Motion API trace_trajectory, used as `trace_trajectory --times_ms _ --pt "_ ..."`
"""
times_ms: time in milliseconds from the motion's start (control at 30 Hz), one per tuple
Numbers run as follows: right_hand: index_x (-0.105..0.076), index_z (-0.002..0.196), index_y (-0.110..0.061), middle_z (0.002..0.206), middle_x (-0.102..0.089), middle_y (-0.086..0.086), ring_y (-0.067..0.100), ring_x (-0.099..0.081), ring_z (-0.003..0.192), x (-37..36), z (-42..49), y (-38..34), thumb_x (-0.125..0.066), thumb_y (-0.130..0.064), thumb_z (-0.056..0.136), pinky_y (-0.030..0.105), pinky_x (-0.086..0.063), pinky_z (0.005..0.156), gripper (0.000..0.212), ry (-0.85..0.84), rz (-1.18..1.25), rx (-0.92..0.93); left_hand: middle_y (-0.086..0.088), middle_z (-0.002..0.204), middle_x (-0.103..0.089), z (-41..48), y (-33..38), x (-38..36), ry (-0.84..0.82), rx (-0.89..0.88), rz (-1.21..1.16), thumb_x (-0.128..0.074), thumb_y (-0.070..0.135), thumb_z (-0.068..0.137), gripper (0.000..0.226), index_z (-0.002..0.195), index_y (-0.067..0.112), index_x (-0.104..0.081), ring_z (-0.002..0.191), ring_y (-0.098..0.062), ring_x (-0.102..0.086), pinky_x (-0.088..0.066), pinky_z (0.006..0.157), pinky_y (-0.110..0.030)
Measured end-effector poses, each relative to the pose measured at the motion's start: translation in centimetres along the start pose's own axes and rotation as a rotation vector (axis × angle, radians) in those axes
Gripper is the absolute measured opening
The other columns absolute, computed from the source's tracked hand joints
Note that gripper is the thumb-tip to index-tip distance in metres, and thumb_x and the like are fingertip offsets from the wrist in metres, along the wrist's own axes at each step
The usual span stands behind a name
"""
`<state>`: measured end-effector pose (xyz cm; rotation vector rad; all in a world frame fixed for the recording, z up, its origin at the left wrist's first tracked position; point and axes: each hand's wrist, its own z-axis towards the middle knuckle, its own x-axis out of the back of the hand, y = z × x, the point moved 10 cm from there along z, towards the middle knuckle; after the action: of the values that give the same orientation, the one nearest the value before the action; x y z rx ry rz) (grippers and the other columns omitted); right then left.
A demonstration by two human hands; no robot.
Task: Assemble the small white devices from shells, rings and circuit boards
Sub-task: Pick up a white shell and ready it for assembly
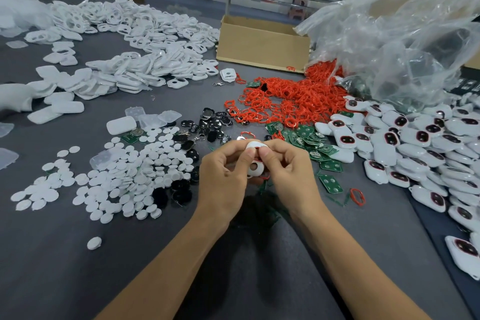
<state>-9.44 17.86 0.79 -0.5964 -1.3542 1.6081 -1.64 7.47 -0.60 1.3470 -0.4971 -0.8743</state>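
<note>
Both hands hold one white shell with two round holes above the grey table. My left hand grips its left side, thumb on the upper rim. My right hand pinches the upper right edge, where a bit of red ring shows against the shell. Behind the hands lies a heap of red rings. Green circuit boards lie just right of the hands. A large pile of white shells covers the far left. Finished white devices with dark red-rimmed windows pile up at the right.
White round discs spread left of my hands, with black oval parts behind them. A cardboard box stands at the back centre. Crumpled clear plastic bags rise at the back right. A loose red ring lies at the right.
</note>
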Motion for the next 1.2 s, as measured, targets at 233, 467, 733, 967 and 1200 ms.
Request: trace_trajectory --times_ms 233,467,733,967,1200 --pt "-0.068 0.105 -0.001 0.078 -0.069 0.008 0.007 -0.062 0.067 -0.5 -0.2 -0.1 -0.05 -0.007 0.097 0.017 -0.048 0.056 0.02 -0.064 0.12 -0.065 -0.008 0.086 -0.075 0.1 -1.0 -0.8 -0.059 0.122 -0.168 -0.063 0.004 0.092 0.017 0.096 0.017 -0.074 0.08 -0.019 -0.071 -0.061 0.064 -0.033" --pt "-0.073 0.092 -0.015 0.065 -0.069 -0.003 0.007 -0.058 0.057 1.5 -0.4 -1.1 -0.062 -0.012 0.091 0.029 -0.049 0.057 0.011 0.16 -0.067 0.037 -0.005 0.097 -0.075 0.2 -1.4 -0.9 -0.052 0.121 -0.168 -0.062 0.005 0.093 0.019 0.108 0.013 -0.071 0.083 -0.011 -0.071 -0.06 0.066 -0.031" --pt "-0.068 0.073 -0.014 0.06 -0.063 -0.003 0.011 -0.055 0.057 1.2 -0.7 -3.0 -0.057 -0.03 0.093 0.028 -0.043 0.056 0.028 0.124 -0.453 0.271 0.022 0.104 -0.066 -0.3 -1.0 -2.4 -0.19 -0.015 0.185 -0.066 0.0 0.084 0.063 0.14 0.022 -0.05 0.096 -0.002 -0.065 -0.053 0.09 -0.025" --pt "-0.071 0.076 -0.018 0.067 -0.069 0.003 0.023 -0.065 0.063 0.9 -0.2 -3.5 -0.049 -0.03 0.098 0.046 -0.052 0.062 0.033 0.079 -0.308 0.197 0.0 0.099 -0.076 0.5 -2.0 0.3 0.012 0.152 0.067 -0.055 -0.005 0.092 0.033 0.101 0.022 -0.071 0.095 -0.015 -0.071 -0.055 0.092 -0.042" --pt "-0.074 0.081 -0.023 0.081 -0.072 -0.005 0.013 -0.065 0.079 -6.6 4.8 -6.5 -0.072 -0.02 0.08 0.03 -0.052 0.077 0.004 -0.328 -0.847 0.216 -0.004 0.07 -0.07 -0.1 -1.8 -1.1 -0.095 0.173 0.245 -0.049 -0.008 0.09 0.039 0.066 0.021 -0.061 0.053 -0.01 -0.068 -0.057 0.051 -0.026"
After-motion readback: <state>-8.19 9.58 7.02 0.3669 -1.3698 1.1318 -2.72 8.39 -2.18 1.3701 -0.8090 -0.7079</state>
